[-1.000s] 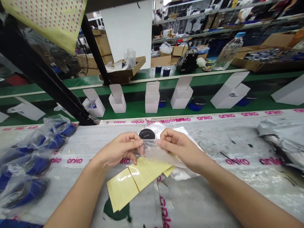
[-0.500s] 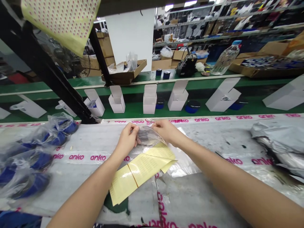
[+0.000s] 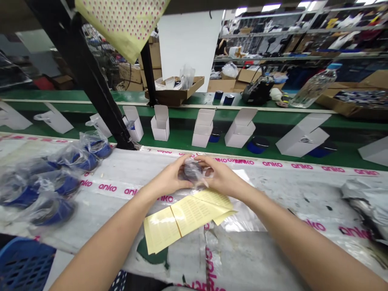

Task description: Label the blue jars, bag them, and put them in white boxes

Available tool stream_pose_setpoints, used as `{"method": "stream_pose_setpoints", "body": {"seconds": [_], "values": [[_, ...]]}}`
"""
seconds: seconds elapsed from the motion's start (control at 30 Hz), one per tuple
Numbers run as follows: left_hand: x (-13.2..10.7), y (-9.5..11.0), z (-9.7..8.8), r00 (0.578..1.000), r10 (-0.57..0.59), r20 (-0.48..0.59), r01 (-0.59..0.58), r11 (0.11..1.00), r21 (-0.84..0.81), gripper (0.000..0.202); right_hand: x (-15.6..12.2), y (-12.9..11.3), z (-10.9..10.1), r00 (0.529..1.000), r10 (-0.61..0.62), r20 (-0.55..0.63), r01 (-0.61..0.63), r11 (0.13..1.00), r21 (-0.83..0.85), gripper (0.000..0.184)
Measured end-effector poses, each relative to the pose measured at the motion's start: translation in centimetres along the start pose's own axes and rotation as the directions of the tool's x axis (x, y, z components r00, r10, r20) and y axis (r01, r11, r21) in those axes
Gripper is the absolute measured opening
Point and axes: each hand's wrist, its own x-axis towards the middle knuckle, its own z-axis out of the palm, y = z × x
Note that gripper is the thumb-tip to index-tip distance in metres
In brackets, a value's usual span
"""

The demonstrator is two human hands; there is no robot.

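Between my two hands, just beyond the yellow sheets, is a clear plastic bag [image 3: 193,170] with something dark inside, blurred and partly covered by fingers. My left hand [image 3: 175,174] curls around its left side. From the right, my right hand [image 3: 218,173] grips it with bent fingers. Yellow printed label sheets [image 3: 190,216] lie slanted right below the hands, a brown band across them. Part of a clear plastic sheet or bag [image 3: 244,218] shows under my right forearm.
Several blue round items in clear bags [image 3: 57,208] sit at left, above a blue basket [image 3: 27,262]. Open white boxes [image 3: 202,131] and blue-black round containers [image 3: 257,144] line the green shelf behind. A black post [image 3: 87,76] rises left; a grey plastic bundle [image 3: 366,202] lies right.
The bag was held stretched flat between pinching fingertips; now both hands have closed around it, bunched and nearer together. The view has shifted left, showing more of the blue basket.
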Motion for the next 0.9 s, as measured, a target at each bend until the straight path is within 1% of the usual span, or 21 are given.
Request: {"method": "stream_pose_setpoints", "body": {"seconds": [0.07,0.13,0.17,0.23,0.27,0.33,0.37,0.4,0.43,0.5,0.53,0.57,0.6,0.63,0.67,0.73,0.77,0.8,0.83,0.87,0.9], "values": [[0.1,0.3,-0.1,0.992,-0.073,-0.101,0.060,0.990,-0.126,0.086,1.1,-0.4,0.6,0.993,0.091,-0.069,-0.082,0.988,0.128,0.054],[0.2,0.8,-0.4,0.968,-0.190,-0.163,0.129,0.937,-0.325,0.068,2.3,-1.2,1.0,0.977,0.184,-0.110,-0.157,0.963,0.219,0.045],[0.3,1.0,-0.7,0.958,-0.233,-0.165,0.143,0.893,-0.427,0.054,2.8,-1.8,1.1,0.973,0.203,-0.110,-0.172,0.954,0.244,0.045],[0.4,1.3,-1.3,0.952,-0.274,-0.135,0.149,0.803,-0.577,0.029,3.7,-2.7,1.4,0.980,0.179,-0.088,-0.154,0.960,0.234,0.045],[0.5,1.4,-1.6,0.953,-0.285,-0.105,0.160,0.766,-0.622,0.023,4.2,-3.1,1.5,0.985,0.152,-0.077,-0.133,0.969,0.207,0.042],[0.6,1.5,-2.1,0.949,-0.312,-0.050,0.203,0.722,-0.662,0.025,5.1,-3.4,1.9,0.990,0.120,-0.079,-0.108,0.984,0.140,0.040],[0.6,1.5,-2.2,0.942,-0.333,-0.040,0.228,0.724,-0.651,0.030,5.5,-3.3,2.0,0.989,0.120,-0.086,-0.110,0.988,0.111,0.035],[0.6,1.4,-2.3,0.935,-0.352,-0.053,0.247,0.748,-0.616,0.036,6.0,-3.2,2.1,0.987,0.130,-0.090,-0.122,0.988,0.089,0.028],[0.5,1.3,-2.4,0.928,-0.360,-0.099,0.250,0.795,-0.553,0.044,6.5,-3.0,2.2,0.986,0.146,-0.086,-0.139,0.988,0.073,0.022],[0.2,1.1,-2.5,0.907,-0.320,-0.274,0.220,0.914,-0.340,0.065,7.5,-2.8,2.1,0.984,0.166,-0.071,-0.164,0.986,0.035,0.020],[0.0,1.0,-2.5,0.892,-0.267,-0.364,0.202,0.958,-0.205,0.073,7.9,-2.7,2.0,0.984,0.167,-0.068,-0.167,0.986,0.012,0.021],[-0.1,0.8,-2.6,0.878,-0.201,-0.435,0.185,0.979,-0.080,0.076,8.3,-2.8,1.8,0.985,0.160,-0.068,-0.161,0.987,-0.011,0.023],[-0.2,0.6,-2.8,0.867,-0.140,-0.478,0.169,0.986,0.016,0.071,8.7,-2.8,1.6,0.987,0.144,-0.072,-0.147,0.989,-0.030,0.024],[-0.2,0.4,-3.0,0.861,-0.096,-0.500,0.155,0.985,0.078,0.060,9.0,-2.9,1.5,0.990,0.118,-0.071,-0.122,0.991,-0.053,0.026],[-0.1,0.2,-3.1,0.858,-0.064,-0.509,0.137,0.985,0.107,0.047,9.2,-3.0,1.5,0.996,0.080,-0.047,-0.083,0.993,-0.084,0.032],[0.2,0.0,-3.5,0.850,-0.018,-0.527,0.089,0.990,0.110,0.027,9.6,-3.1,1.8,0.997,-0.013,0.078,0.026,0.986,-0.166,0.060],[0.3,0.0,-3.7,0.842,-0.003,-0.540,0.066,0.993,0.098,0.022,9.8,-3.3,2.3,0.987,-0.056,0.152,0.088,0.973,-0.214,0.074],[0.4,0.1,-3.8,0.834,0.009,-0.552,0.045,0.995,0.084,0.021,10.0,-3.4,2.8,0.975,-0.088,0.204,0.142,0.954,-0.265,0.082],[0.5,0.3,-3.9,0.824,0.016,-0.566,0.027,0.997,0.069,0.022,10.3,-3.7,3.3,0.967,-0.105,0.233,0.177,0.933,-0.314,0.080],[0.5,0.5,-4.1,0.805,0.035,-0.592,-0.006,0.999,0.051,0.024,10.7,-4.2,3.8,0.965,-0.109,0.237,0.191,0.915,-0.356,0.071],[0.5,0.9,-4.3,0.774,0.075,-0.629,-0.066,0.997,0.038,0.025,11.2,-4.7,4.2,0.968,-0.103,0.230,0.188,0.902,-0.389,0.058]]}}
